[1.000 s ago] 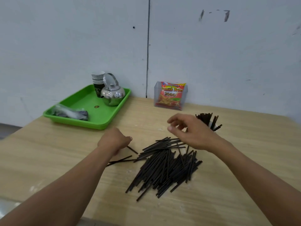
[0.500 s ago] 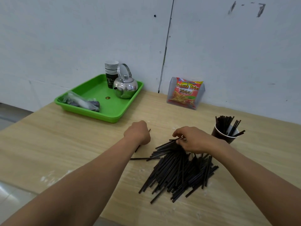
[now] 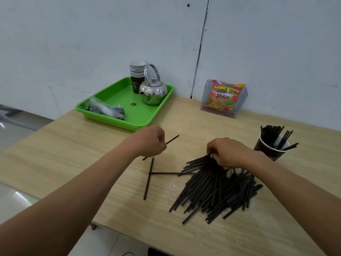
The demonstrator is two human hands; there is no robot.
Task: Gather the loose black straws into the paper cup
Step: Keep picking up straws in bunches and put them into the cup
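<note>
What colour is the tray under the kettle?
Bright green; the tray shows clearly in the head view.

— How's the light?
— Bright, soft and even. The straws (image 3: 217, 189) cast barely any shadow on the counter (image 3: 73, 145).
— Any glare?
— A shine on the kettle (image 3: 153, 93), and pale reflections on the floor (image 3: 11, 200) at lower left.
— Is it sharp?
— Slightly soft throughout. The wide lens bends the wall seam (image 3: 200, 47) and stretches the edges.

Standing straws (image 3: 271, 133) fill much of the paper cup (image 3: 266, 150); open tabletop (image 3: 317, 159) surrounds it
</note>
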